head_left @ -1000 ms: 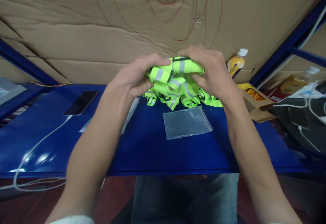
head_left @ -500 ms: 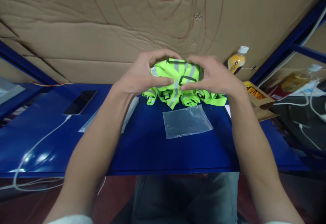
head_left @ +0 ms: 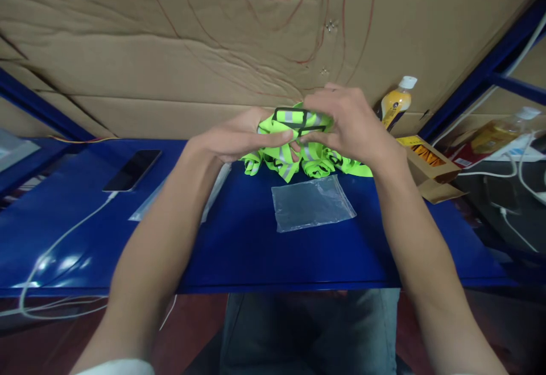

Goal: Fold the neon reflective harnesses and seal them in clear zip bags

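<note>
Between my hands is a bundled neon-yellow reflective strap with grey stripes and black buckles. My left hand grips its left side, thumb across the front. From the right, my right hand closes over its top and right side; some of its fingers are hidden. Just below, several more rolled straps of the same kind lie on the blue table. A clear plastic bag lies flat in front of them. More clear plastic packaging is partly covered by my left forearm.
A phone on a white cable lies at the left. On the right stand a bottle of yellow drink and an opened cardboard box with orange packets. A cardboard panel rises behind the table, with a blue metal frame at the right.
The bundle has turned in my hands, so its buckles now face up and forward. My right hand has shifted left and over its top; my left fingers have moved underneath.
</note>
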Motion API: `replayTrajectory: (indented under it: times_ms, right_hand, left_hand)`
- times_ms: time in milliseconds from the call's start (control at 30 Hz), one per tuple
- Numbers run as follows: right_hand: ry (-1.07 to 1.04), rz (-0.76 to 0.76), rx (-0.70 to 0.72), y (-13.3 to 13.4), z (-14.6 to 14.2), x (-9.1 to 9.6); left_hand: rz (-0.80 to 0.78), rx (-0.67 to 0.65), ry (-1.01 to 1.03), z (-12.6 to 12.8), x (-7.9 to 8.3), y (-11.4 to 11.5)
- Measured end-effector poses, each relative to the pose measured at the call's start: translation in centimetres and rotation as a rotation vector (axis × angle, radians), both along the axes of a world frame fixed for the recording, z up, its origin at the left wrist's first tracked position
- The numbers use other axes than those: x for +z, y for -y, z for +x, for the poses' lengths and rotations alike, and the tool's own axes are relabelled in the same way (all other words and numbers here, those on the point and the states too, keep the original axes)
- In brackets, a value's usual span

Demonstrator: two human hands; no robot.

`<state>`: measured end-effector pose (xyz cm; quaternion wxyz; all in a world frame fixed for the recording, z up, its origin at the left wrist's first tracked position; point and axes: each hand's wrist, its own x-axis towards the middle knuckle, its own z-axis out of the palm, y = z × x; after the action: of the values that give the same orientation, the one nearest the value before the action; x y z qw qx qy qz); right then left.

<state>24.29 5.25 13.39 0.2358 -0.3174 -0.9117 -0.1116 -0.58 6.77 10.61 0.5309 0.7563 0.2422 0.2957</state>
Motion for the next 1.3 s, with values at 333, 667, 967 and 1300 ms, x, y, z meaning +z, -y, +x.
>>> replayTrajectory:
  times_ms: [333,667,967,1300]
  right_hand:
    - [-0.185,0.135,0.018,1.4,-1.1,-0.7]
    - [-0.231,-0.140,0.027,-0.8,0.3,-1.4]
    - [-0.186,-0.045,-0.105,0.4,0.8,-0.3]
    - [-0.253,-0.592,0.144,-0.7,1.1,-0.3]
  left_hand:
    - [0.003,0.356,0.097,0.3,1.2,0.2]
    - [0.609,0.391,-0.268,-1.6,3.1,1.8]
    - [0.797,0.300,-0.335,0.0,2.9,2.5]
    - [1.006,0.396,-0.264,0.5,3.0,3.4]
